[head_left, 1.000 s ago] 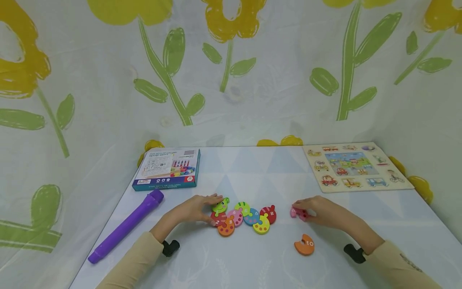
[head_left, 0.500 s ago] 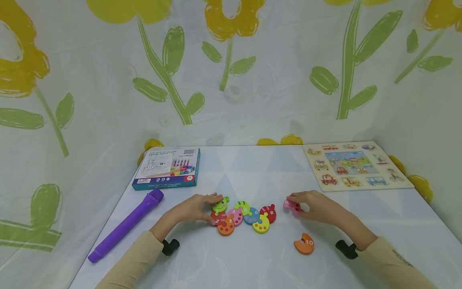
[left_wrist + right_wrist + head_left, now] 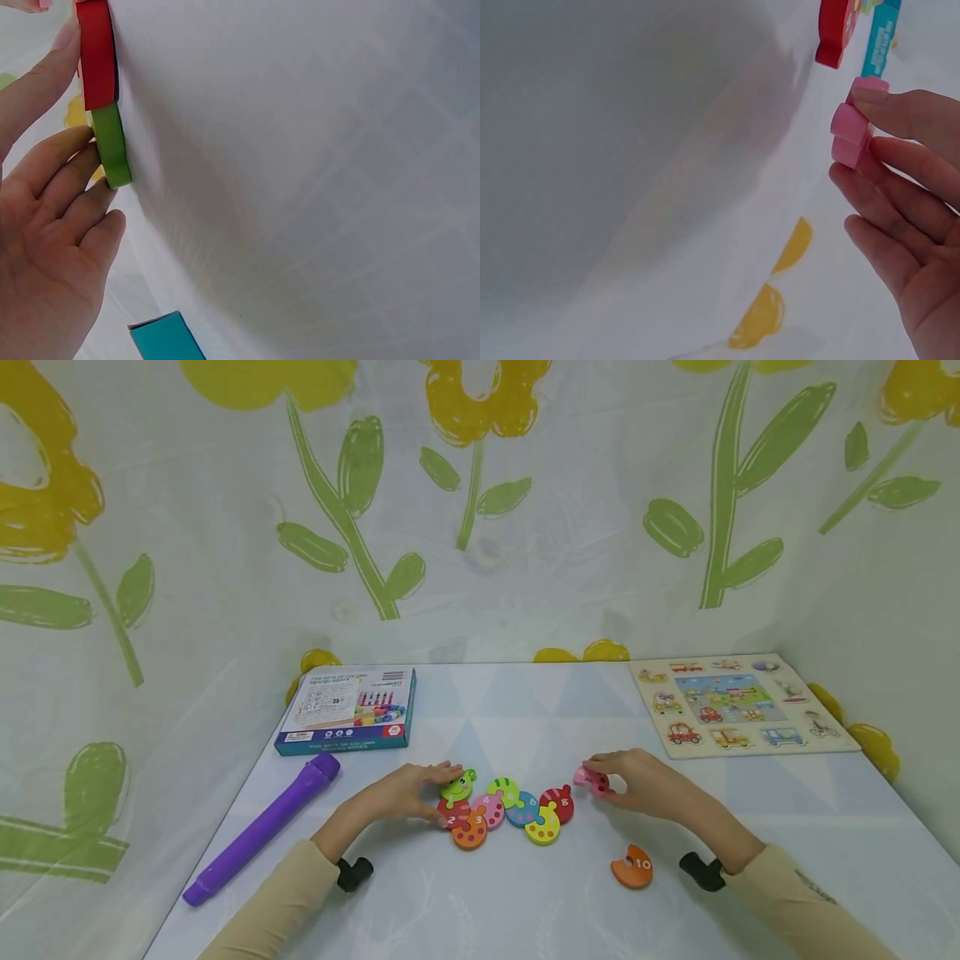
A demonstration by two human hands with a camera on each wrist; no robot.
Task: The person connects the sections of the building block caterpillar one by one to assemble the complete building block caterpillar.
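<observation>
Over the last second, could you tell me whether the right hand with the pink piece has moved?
Yes. The right hand, pinching the pink piece, has moved left and away from the orange 10 piece, closing on the red 8 piece.

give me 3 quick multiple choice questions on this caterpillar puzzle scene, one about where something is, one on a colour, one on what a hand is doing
1. Where does the orange piece numbered 10 lie?
A. joined to the chain
B. alone on the table, nearer the person than the chain
C. on the vehicle puzzle board

2. What colour is the piece in the right hand?
A. pink
B. blue
C. yellow

3. What is the left hand doing?
A. gripping the purple tube
B. hanging clear of everything
C. touching the green head end of the chain

Answers:
1 B: the orange piece sits by itself, apart from the chain.
2 A: the right hand pinches a pink piece.
3 C: the left hand has its fingers against the green head.
</observation>
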